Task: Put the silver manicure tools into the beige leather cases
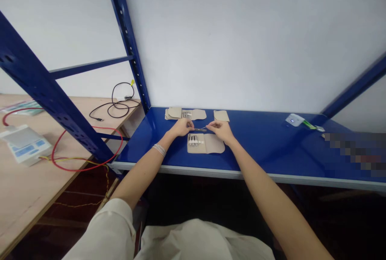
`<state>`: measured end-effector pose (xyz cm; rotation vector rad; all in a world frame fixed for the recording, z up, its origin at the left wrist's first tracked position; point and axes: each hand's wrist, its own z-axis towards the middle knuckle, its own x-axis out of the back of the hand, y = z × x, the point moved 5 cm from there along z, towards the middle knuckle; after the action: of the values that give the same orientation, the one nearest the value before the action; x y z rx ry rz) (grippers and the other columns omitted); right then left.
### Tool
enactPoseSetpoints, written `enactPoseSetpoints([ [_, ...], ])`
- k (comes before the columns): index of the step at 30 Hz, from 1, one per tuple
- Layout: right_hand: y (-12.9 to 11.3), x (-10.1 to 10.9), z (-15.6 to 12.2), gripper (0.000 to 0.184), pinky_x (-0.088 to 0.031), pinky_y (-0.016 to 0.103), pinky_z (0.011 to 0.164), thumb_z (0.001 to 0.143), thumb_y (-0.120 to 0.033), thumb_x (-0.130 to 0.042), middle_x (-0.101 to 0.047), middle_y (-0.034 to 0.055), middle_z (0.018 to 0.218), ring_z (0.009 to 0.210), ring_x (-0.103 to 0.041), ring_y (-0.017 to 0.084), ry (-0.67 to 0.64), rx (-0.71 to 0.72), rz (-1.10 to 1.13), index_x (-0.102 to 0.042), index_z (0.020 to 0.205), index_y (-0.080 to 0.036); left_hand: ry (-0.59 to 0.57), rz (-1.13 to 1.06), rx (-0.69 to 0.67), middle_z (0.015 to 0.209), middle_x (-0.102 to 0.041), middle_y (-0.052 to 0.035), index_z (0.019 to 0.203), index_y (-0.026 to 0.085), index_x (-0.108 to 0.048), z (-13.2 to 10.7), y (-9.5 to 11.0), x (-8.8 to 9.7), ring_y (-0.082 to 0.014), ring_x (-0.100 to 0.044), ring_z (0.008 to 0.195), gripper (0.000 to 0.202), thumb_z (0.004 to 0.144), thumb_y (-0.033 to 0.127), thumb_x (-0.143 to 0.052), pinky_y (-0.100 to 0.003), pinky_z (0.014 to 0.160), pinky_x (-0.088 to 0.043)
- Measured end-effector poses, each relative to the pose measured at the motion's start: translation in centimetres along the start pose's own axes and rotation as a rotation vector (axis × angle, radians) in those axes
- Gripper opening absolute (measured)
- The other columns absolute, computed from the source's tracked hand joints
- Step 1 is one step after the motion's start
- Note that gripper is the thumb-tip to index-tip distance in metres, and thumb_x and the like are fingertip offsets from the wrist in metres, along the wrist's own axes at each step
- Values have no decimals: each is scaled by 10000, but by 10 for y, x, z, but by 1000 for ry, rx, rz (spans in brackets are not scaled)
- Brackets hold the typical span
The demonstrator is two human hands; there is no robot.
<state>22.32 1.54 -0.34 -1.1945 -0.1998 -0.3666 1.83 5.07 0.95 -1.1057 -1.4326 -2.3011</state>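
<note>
The left hand (181,127) and right hand (221,130), close together, both pinch a slim metal manicure tool (199,129) above an open tan case (205,143).

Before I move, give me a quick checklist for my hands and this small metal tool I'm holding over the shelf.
1. Left hand pinching the small metal tool: ok.
2. Right hand firmly on the tool's thin end: cannot tell, too small to see.
3. Type of tool: cannot tell at this size.
4. Open beige pouch lying flat below the hands, metal tools upright in its slots: ok.
5. Bracelet on the left wrist, apart from the pouch: ok.
6. Rear beige pouch lying open on the blue shelf: ok.
</note>
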Motion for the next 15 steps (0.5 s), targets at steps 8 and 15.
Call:
enactPoseSetpoints([
  [8, 0, -1, 1, 339, -448, 309, 597, 655, -494, -767, -688, 45, 657, 593, -577, 168, -3, 27, 36, -733, 750, -171, 45, -236, -81, 768, -677, -32, 958, 128, -603, 0, 6, -4, -118, -625, 619, 198, 783, 196, -666, -236, 619, -492],
  [15, 1, -1, 2, 319, -460, 313, 607, 661, -471, -771, -704, 56, 671, 601, -589, 174, 7, 37, 21, -746, 755, -167, 95, -321, -128, 802, -651, -31, 1003, 133, -577, 0, 11, 0, -109, -612, 625, 203, 805, 149, -621, -227, 610, -482],
])
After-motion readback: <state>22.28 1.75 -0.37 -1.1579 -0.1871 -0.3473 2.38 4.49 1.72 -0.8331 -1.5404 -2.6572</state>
